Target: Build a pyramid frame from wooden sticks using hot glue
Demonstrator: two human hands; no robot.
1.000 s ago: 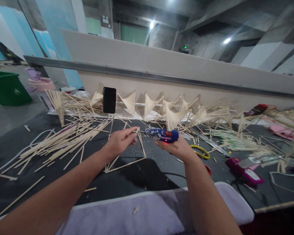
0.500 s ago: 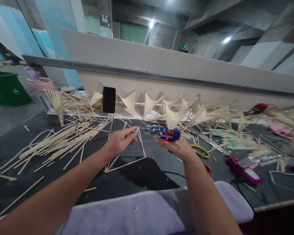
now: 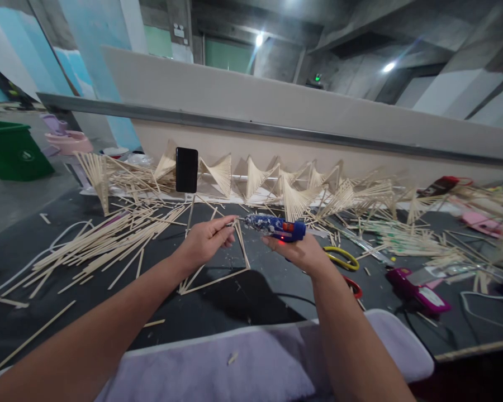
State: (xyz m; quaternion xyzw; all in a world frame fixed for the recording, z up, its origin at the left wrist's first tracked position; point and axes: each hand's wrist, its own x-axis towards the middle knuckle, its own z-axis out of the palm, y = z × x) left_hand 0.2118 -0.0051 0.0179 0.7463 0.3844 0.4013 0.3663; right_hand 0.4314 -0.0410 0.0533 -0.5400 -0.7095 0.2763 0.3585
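My right hand is wrapped round a blue hot glue gun with a lit red light; whitish residue coats its front. The nozzle points left, at the fingertips of my left hand. Those fingers pinch the top corner of a thin wooden stick frame, whose lower corners rest on the dark table. Part of the frame is hidden behind my left hand. A clear glue stick pokes out of the gun's rear.
Loose wooden sticks lie in a heap at left. Fan-shaped stick models line the back, near an upright phone. Yellow-handled scissors and a magenta device lie at right. A lilac cloth covers the near edge.
The glue gun and my right hand have shifted slightly left, bringing the nozzle closer to my left fingertips. My left hand stays nearly still on the frame's corner.
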